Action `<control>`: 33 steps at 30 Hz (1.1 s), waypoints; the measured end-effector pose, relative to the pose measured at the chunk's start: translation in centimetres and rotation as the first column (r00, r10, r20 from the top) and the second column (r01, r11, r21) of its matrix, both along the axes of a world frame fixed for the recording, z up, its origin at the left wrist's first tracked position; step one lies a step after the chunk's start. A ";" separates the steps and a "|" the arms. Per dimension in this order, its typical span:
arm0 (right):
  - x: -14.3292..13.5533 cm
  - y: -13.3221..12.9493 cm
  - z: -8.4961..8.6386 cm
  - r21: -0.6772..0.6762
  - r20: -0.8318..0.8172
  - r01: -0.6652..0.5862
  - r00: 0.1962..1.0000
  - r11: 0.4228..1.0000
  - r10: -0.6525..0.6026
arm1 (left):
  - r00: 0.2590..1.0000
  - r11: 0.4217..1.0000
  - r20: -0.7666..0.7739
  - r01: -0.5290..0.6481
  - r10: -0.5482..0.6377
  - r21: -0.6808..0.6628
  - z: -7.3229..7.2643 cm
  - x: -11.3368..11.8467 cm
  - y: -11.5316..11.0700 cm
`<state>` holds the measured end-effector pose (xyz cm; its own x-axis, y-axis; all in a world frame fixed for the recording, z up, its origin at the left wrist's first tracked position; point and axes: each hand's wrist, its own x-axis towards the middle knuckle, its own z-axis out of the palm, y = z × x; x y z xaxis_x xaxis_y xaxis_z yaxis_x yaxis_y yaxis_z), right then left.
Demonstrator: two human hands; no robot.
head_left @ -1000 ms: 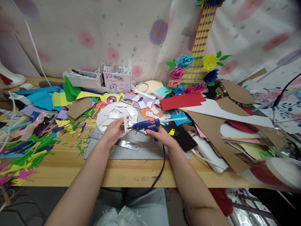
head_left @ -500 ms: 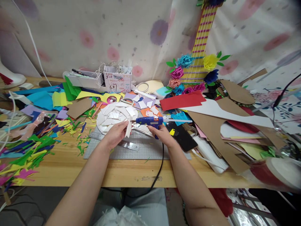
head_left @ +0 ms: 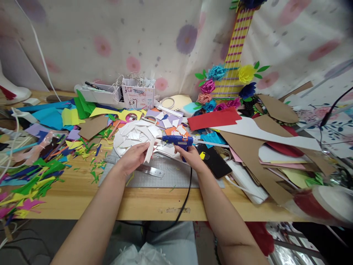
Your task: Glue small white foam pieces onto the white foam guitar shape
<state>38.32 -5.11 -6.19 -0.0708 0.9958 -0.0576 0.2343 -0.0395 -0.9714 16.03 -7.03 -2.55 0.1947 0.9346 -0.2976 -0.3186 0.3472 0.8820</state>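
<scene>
My right hand (head_left: 187, 154) is wrapped round the handle of a blue glue gun (head_left: 176, 140), its nozzle pointing left and a white glue stick (head_left: 211, 142) jutting from the back. Pinched in my left hand (head_left: 135, 157) is a strip of white paper (head_left: 149, 151), its lower end hanging free. The nozzle is close to the strip's upper end; whether they touch I cannot tell. Behind my left hand lies a round white piece (head_left: 129, 133) covered with overlapping white pieces. Under both hands is a grey cutting mat (head_left: 176, 178) with a metal ruler (head_left: 151, 171) on it.
A black phone (head_left: 215, 165) lies right of my right hand. Colourful scraps (head_left: 41, 176) cover the left side; cardboard (head_left: 248, 162) and paper sheets pile up on the right. White boxes (head_left: 138, 96) and a flower-trimmed yellow guitar shape (head_left: 234, 55) stand at the back. The gun's black cord (head_left: 187, 202) crosses the table edge.
The glue gun in my right hand has shifted slightly right, its nozzle now a little farther from my left fingers. My left hand has turned the white strip slightly.
</scene>
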 end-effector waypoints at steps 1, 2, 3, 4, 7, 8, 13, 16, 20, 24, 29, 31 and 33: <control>0.1 0.0 0.0 0.007 0.000 0.005 1.000 1.000 -0.005 | 1.000 1.000 -0.020 -0.011 0.011 -0.005 0.3 -0.6 0.3; 0.1 0.1 0.1 0.012 -0.009 0.015 1.000 1.000 -0.015 | 0.998 1.000 -0.046 -0.031 0.031 0.000 0.8 -1.2 0.8; 0.1 0.1 0.2 0.018 -0.026 0.029 0.999 0.999 -0.029 | 0.995 0.998 -0.077 -0.061 0.063 0.022 1.3 -2.1 1.3; 0.2 0.1 0.2 0.025 -0.047 0.043 0.998 0.999 -0.042 | 0.987 0.993 -0.122 -0.094 0.102 0.071 1.8 -2.9 1.9; 0.1 0.2 0.4 0.035 -0.090 0.090 0.992 0.995 -0.087 | 0.936 0.955 -0.267 -0.164 0.230 0.248 3.7 -5.3 3.9; 0.1 0.2 0.4 0.032 -0.097 0.103 0.990 0.994 -0.100 | 0.910 0.939 -0.327 -0.150 0.254 0.311 4.1 -5.9 4.5; 0.1 0.4 0.0 0.026 -0.119 0.125 0.985 0.992 -0.122 | 0.580 0.862 -0.740 0.122 0.341 0.493 4.0 -6.6 6.7; 0.1 0.5 -0.4 0.031 -0.113 0.119 0.987 0.992 -0.115 | 0.255 0.842 -0.909 0.355 0.331 0.406 2.5 -5.9 7.2; 0.1 0.5 -0.3 0.033 -0.102 0.125 0.987 0.992 -0.121 | -0.023 0.873 -0.954 0.410 0.300 0.264 0.6 -4.4 7.0; 0.1 0.4 0.0 0.033 -0.115 0.123 0.986 0.992 -0.118 | -0.149 0.885 -0.957 0.437 0.249 0.162 -0.5 -3.3 6.7; 0.2 0.4 -0.1 0.021 -0.099 0.137 0.986 0.990 -0.134 | -0.178 0.877 -0.951 0.458 0.253 0.148 -1.0 -3.3 6.6; 0.2 0.4 -0.2 0.021 -0.087 0.136 0.987 0.990 -0.134 | -0.158 0.879 -0.950 0.444 0.269 0.175 -1.1 -3.4 6.5; 0.2 0.4 -0.2 0.025 -0.084 0.138 0.987 0.990 -0.135 | -0.102 0.887 -0.956 0.411 0.274 0.211 -1.0 -3.7 6.5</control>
<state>38.53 -4.71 -6.44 0.0629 0.9977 -0.0270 0.1483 -0.0361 -0.9883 12.36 -0.55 -3.54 0.0948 0.9929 0.0713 0.9742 -0.1073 0.1987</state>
